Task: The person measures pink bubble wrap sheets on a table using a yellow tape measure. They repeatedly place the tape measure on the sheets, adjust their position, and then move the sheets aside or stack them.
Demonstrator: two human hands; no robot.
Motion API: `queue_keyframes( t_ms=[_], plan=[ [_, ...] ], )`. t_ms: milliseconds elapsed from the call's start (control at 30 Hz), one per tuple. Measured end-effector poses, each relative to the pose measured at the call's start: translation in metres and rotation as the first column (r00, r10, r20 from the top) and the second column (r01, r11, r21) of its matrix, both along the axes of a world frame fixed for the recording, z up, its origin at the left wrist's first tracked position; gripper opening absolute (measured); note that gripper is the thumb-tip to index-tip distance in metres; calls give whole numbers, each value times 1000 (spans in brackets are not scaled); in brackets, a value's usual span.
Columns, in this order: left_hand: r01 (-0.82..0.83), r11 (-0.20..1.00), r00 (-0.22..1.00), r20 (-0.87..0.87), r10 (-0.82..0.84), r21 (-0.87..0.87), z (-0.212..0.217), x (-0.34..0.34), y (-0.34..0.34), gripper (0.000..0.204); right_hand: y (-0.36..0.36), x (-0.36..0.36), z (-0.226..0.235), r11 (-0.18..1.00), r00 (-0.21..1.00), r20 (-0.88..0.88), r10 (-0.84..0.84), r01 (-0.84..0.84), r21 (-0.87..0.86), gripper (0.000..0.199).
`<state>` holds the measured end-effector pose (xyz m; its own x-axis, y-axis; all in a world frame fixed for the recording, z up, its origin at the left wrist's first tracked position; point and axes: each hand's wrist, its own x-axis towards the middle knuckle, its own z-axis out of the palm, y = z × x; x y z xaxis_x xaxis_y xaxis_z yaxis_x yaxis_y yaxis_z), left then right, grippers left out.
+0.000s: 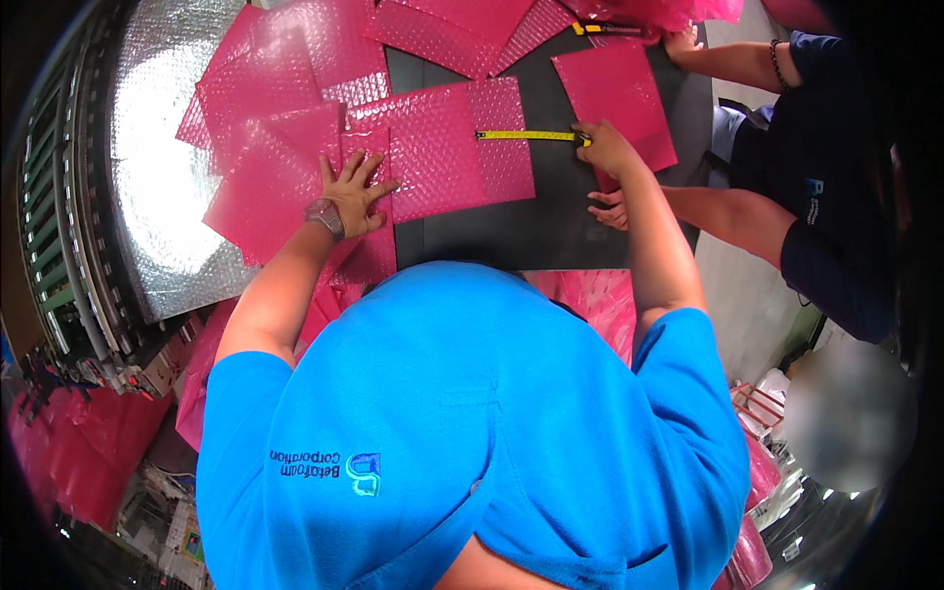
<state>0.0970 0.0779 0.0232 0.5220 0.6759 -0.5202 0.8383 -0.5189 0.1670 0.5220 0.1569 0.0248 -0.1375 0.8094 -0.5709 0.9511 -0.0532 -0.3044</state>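
My left hand [356, 195], with a watch on the wrist, lies flat with fingers spread on pink bubble-wrap sheets or bags [275, 147] piled at the left of the dark table. A pink bubble-wrap bag [438, 157] lies flat just right of it. My right hand [608, 152] is closed round a tape measure [582, 139]. Its yellow blade stretches left from the hand over the bag's right part. Under and beyond my right hand lies another smooth pink bag [619, 103].
A co-worker in dark clothes [816, 167] stands at the right, one hand [610, 209] by my right forearm, the other [681, 44] at the far edge. A yellow-and-black utility knife [605, 29] lies at the back. Silver bubble sheeting [187, 265] and a slatted rack [59, 216] are at left.
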Motion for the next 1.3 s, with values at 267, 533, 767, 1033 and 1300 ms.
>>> queue_keyframes(
  t_ms=[267,533,767,1033,1300],
  plan=[
    [4,1000,1000,-12,-4,-7,3,4,4,59,4,1,-6,999,999,28,42,-43,23,54],
    [-12,999,1000,-29,11,-39,2,5,4,63,6,0,-4,998,997,51,56,-57,19,55],
    [-17,998,999,-46,14,-59,3,5,4,65,6,1,-9,999,997,65,43,-44,3,57],
    [-19,1000,1000,-8,19,-13,0,5,3,62,4,1,-7,999,999,29,35,-36,39,55],
    [-203,976,974,119,193,83,-10,22,5,48,-31,-26,21,913,874,282,-396,341,225,57]
  ],
)
